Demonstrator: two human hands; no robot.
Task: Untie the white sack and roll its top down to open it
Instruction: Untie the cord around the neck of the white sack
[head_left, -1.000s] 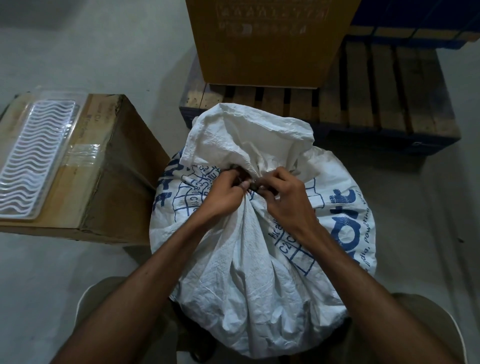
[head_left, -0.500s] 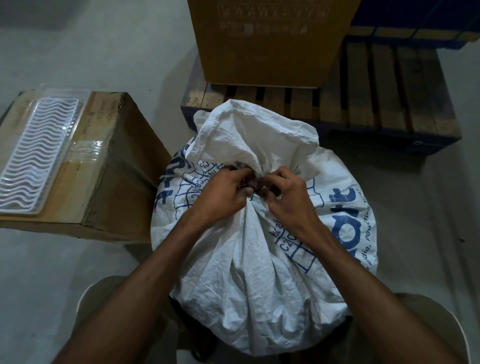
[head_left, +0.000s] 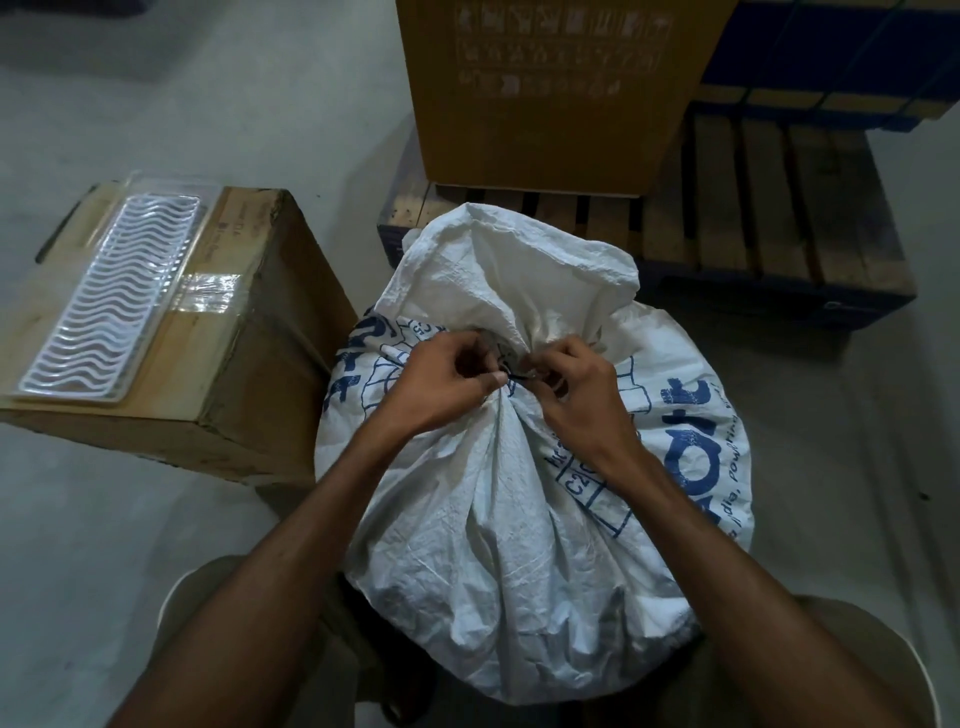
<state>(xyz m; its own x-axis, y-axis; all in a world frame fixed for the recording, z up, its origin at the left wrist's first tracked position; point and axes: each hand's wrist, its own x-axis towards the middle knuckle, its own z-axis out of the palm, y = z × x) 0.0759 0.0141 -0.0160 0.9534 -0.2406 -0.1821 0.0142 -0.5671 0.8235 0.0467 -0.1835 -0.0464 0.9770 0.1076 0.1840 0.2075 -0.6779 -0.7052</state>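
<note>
The grey concrete floor (head_left: 156, 519) is carrying a brown cardboard box (head_left: 228, 395) on the left, a white woven sack with blue print (head_left: 493, 545) just beside it, and a wooden slatted pallet (head_left: 779, 223) behind.

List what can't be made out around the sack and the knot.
- Knot on the white sack: head view, covered by the left hand and right hand; only a dark bit of tie shows.
- Sack contents: hidden by the gathered cloth.
- Print on the far box: blurred.
</note>
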